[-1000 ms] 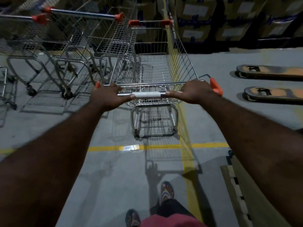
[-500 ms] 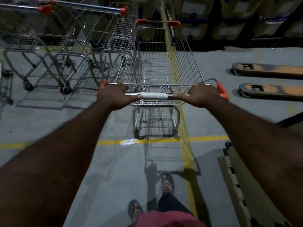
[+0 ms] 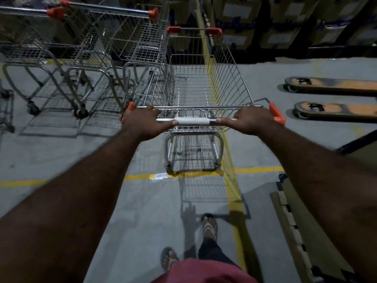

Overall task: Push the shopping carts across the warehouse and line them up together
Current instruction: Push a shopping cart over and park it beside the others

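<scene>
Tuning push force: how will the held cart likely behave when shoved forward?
Probably light: the cart holds nothing, just wire. Likely rolls freely: the floor looks smooth and flat. The left hand and right hand grip the handle far apart, so it should steer straight.

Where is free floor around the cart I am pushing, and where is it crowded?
Bare grey concrete floor lies right of the silver wire shopping cart, between its basket and the two orange pallet-jack forks, and behind it around the yellow floor lines. The left is crowded: parked wire carts stand close beside the basket. Ahead, stacked cardboard boxes close the way.
</scene>
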Action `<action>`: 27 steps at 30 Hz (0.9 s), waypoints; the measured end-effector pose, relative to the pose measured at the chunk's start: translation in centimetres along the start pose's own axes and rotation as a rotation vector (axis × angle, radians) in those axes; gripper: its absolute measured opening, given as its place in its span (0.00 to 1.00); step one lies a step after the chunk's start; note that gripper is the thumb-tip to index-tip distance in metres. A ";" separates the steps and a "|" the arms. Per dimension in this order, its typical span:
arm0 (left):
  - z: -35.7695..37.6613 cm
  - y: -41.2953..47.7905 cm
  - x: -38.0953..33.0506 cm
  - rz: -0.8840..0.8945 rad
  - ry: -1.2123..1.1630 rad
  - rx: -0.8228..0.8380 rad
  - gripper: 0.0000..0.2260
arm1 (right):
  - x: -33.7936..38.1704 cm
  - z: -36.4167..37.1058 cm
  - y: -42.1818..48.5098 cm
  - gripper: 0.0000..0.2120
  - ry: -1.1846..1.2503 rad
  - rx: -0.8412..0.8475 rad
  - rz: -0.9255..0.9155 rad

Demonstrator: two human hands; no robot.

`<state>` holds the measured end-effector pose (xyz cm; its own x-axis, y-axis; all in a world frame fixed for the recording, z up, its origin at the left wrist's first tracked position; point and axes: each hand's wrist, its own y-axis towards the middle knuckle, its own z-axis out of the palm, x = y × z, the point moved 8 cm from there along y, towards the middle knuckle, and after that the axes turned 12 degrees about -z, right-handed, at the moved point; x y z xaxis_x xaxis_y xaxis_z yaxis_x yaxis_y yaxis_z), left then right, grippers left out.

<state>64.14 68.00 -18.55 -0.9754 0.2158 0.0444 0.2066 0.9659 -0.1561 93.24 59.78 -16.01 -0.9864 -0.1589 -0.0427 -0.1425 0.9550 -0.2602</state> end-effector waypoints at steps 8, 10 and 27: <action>0.2 -0.5 0.1 -0.005 -0.023 0.007 0.54 | 0.0 0.7 0.3 0.46 0.002 -0.016 -0.037; 0.1 -0.6 0.2 -0.002 -0.026 0.003 0.54 | 0.1 0.7 0.0 0.46 0.005 -0.013 -0.026; 0.3 -1.4 0.9 0.021 -0.025 -0.017 0.53 | 1.4 1.2 -1.3 0.47 0.010 -0.041 0.006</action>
<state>62.90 66.78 -18.58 -0.9723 0.2331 0.0169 0.2285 0.9634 -0.1398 92.16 58.04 -16.90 -0.9879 -0.1508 -0.0349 -0.1396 0.9655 -0.2198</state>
